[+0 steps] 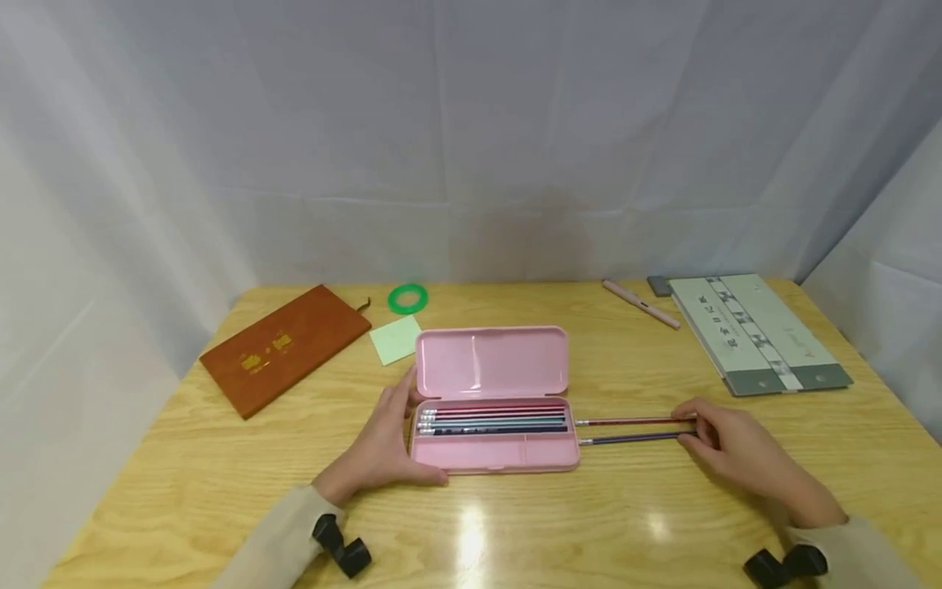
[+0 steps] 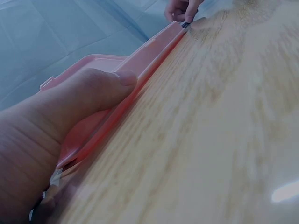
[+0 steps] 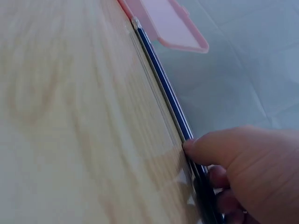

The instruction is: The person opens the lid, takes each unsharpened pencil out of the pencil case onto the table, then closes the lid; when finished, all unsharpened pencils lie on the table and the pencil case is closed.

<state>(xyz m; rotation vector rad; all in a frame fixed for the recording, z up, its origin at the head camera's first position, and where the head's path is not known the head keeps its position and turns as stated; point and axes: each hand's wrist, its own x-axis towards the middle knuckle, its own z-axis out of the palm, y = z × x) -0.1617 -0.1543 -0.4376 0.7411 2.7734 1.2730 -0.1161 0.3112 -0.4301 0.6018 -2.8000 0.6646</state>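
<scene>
An open pink pencil case (image 1: pixel 491 455) lies mid-table with several pencils (image 1: pixel 495 420) in its tray and its lid (image 1: pixel 491 361) tipped back. My left hand (image 1: pixel 388 446) holds the case's left end, thumb along its front edge (image 2: pixel 122 78). Two pencils lie on the table right of the case: a red one (image 1: pixel 625 421) and a dark purple one (image 1: pixel 629 439). My right hand (image 1: pixel 724 446) pinches their right ends; in the right wrist view its fingers (image 3: pixel 219 151) sit on the dark pencil (image 3: pixel 163 88).
On the wooden table (image 1: pixel 471 532): a brown notebook (image 1: pixel 285 348) at back left, a green tape ring (image 1: pixel 408 298), a pale green sticky note (image 1: pixel 396 339), a pink pen (image 1: pixel 640 303) and a grey-green folder (image 1: pixel 758 331) at back right. White cloth hangs all round.
</scene>
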